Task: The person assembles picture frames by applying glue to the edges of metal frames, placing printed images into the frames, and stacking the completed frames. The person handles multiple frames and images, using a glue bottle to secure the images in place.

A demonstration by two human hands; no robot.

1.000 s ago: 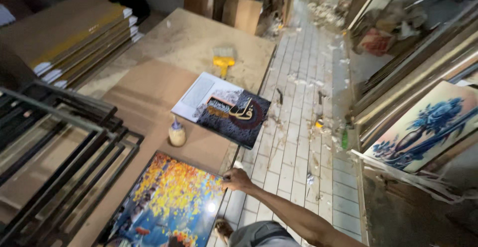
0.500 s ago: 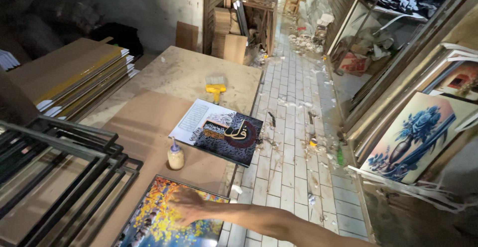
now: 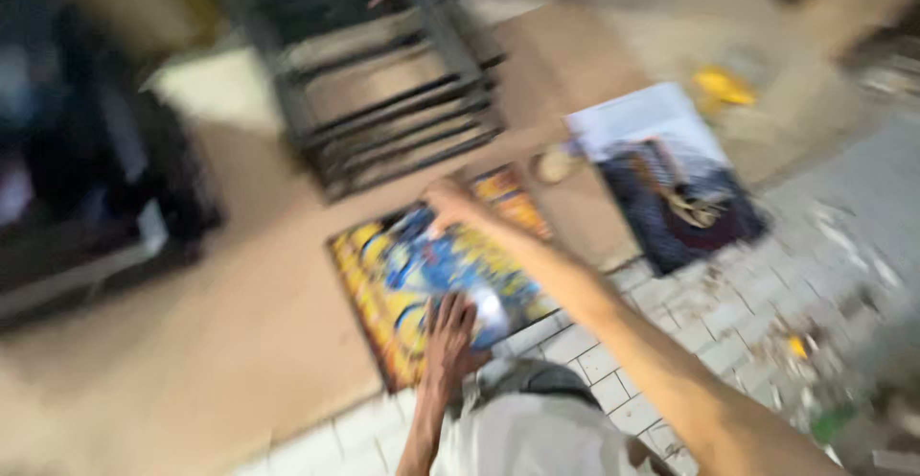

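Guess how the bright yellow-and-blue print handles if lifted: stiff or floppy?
The print lies flat on the table, so probably thin and light. Left hand and right hand touch opposite edges; likely it bends single-handed. Blur hides thickness.

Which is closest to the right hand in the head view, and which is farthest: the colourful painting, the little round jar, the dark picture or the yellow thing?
From the right hand, nearest first:
1. Colourful painting, right under the hand, which rests on its far edge.
2. Little round jar, just to the right.
3. Dark picture, further right, at the table edge.
4. Yellow thing, far right and up.
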